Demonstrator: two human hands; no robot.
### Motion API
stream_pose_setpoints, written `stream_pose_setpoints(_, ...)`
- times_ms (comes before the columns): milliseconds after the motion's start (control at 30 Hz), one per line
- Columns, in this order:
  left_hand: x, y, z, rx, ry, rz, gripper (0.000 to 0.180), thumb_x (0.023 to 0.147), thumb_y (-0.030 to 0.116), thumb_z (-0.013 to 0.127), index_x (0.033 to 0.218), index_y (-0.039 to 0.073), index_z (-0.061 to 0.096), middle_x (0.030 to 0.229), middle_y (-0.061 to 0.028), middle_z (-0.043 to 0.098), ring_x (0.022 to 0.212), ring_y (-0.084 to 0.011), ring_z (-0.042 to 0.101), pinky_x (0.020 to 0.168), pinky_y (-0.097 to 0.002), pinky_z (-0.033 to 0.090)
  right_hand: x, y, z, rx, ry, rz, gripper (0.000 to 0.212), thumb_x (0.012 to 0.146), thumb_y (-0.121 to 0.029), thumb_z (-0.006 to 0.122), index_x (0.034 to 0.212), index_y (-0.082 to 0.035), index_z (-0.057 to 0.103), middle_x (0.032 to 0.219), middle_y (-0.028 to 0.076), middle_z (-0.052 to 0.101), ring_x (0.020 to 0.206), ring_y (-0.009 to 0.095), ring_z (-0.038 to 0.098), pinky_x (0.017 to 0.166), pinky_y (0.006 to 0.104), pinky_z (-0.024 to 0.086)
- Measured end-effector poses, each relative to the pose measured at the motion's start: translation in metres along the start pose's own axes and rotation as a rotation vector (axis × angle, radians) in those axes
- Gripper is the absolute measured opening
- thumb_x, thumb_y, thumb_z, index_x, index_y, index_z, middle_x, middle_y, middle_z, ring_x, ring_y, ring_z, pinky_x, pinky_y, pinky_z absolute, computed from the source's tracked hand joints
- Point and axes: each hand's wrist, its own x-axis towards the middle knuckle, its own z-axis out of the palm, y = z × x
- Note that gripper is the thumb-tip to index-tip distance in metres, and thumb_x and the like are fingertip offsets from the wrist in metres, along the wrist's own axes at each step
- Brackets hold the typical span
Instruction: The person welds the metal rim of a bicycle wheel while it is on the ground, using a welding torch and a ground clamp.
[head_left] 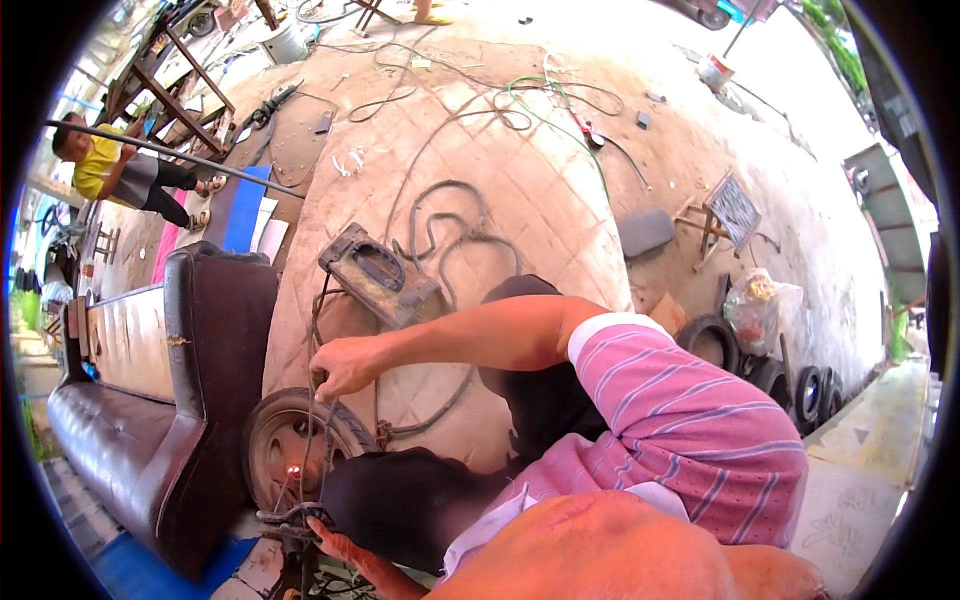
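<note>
My right hand reaches across to the left, closed in a fist around thin dark cable that runs from a worn metal box with a handle opening on top. Just below the fist, a spoked wheel with a tyre stands beside the sofa, and a small orange glow shows in front of its rim. My left hand is low, near the bottom edge, its fingers curled against a tangle of dark bars and wires. What they grip is hidden.
A brown sofa stands close on my left. Looped black cables and a green cable lie on the tiled floor. Tyres and a small stool are at the right. Far left, a person in yellow stands near a long pole.
</note>
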Motion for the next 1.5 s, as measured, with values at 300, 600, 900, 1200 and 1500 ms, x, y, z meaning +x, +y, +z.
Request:
stream_pose_setpoints(300,-0.004,0.003,-0.012,-0.063,-0.044,-0.057,0.024,0.097,0.018,0.077,0.113,0.004,0.066,0.098,-0.0039,0.068,0.081,-0.0159,0.065,0.071,-0.0327,0.055,0.016,0.021,0.011,-0.068,0.057,-0.072,0.048,0.091,-0.038,0.072,0.115,0.004,0.075,0.112,0.023,0.076,0.109,0.037,0.071,0.095,0.0433,0.056)
stream_pose_setpoints(600,-0.029,0.035,-0.003,-0.09,0.029,-0.068,0.026,0.1,0.019,0.075,0.114,0.001,0.064,0.084,-0.0009,0.064,0.071,-0.0124,0.059,0.064,-0.0311,0.05,0.026,0.014,0.016,-0.053,-0.012,-0.013,0.047,0.093,-0.038,0.071,0.118,0.003,0.074,0.111,0.02,0.077,0.107,0.034,0.072,0.096,0.0425,0.055)
stream_pose_setpoints(900,-0.059,0.055,0.039,-0.164,-0.006,-0.048,0.016,0.101,0.017,0.072,0.105,0.006,0.062,0.076,-0.0008,0.057,0.062,-0.0127,0.053,0.055,-0.0311,0.045,0.007,0.031,0.004,-0.021,0.014,-0.007,0.047,0.094,-0.038,0.071,0.115,0.004,0.074,0.114,0.025,0.075,0.11,0.038,0.07,0.099,0.0452,0.054)
stream_pose_setpoints(1200,-0.025,0.04,-0.004,-0.032,0.028,-0.215,0.013,0.095,0.019,0.077,0.096,0.01,0.067,0.071,0.0034,0.057,0.053,-0.0092,0.051,0.046,-0.0272,0.043,0.027,0.008,0.013,-0.288,0.041,-0.204,0.038,0.097,-0.033,0.067,0.119,-0.003,0.076,0.118,0.017,0.074,0.112,0.032,0.07,0.099,0.0427,0.054)
stream_pose_setpoints(1500,-0.034,0.029,-0.009,-0.156,-0.01,-0.183,0.024,0.093,0.018,0.079,0.107,0.004,0.065,0.076,-0.003,0.064,0.055,-0.0154,0.06,0.052,-0.0297,0.049,0.027,0.018,0.028,0.035,-0.09,0.154,0.045,0.1,-0.031,0.068,0.129,0.004,0.069,0.118,0.014,0.075,0.111,0.022,0.068,0.099,0.0347,0.052)
